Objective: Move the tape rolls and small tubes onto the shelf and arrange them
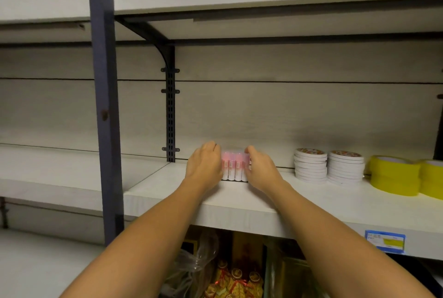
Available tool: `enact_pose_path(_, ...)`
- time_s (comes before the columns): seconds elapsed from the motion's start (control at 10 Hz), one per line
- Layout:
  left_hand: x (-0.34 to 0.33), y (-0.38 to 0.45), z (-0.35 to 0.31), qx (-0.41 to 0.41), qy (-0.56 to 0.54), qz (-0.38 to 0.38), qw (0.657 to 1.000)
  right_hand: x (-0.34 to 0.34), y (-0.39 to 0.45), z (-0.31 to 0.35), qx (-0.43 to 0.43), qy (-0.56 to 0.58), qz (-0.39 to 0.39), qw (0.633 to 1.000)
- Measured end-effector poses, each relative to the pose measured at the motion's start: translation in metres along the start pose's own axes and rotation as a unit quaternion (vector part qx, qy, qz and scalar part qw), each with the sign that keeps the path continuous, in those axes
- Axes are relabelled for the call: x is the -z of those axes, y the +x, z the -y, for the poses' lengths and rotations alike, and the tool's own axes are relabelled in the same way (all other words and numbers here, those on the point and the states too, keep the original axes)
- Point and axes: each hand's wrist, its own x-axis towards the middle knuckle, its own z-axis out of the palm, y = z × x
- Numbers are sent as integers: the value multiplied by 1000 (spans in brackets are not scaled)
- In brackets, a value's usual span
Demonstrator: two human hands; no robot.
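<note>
The single head camera looks forward and slightly down from standing height, close to a white shelf (311, 204) whose board runs across the middle, with both forearms reaching in from the bottom edge and the upper board near the top.
</note>
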Motion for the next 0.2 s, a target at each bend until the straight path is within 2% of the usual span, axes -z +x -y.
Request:
enact_pose_path(0.1,12,-3,-8,-8,-3,1,1000,17,-9,-9,-40,-11,4,999)
enact_pose_path(0.2,20,-1,-16,-14,-7,54,998,44,-17,-12,-86,-76,19,993)
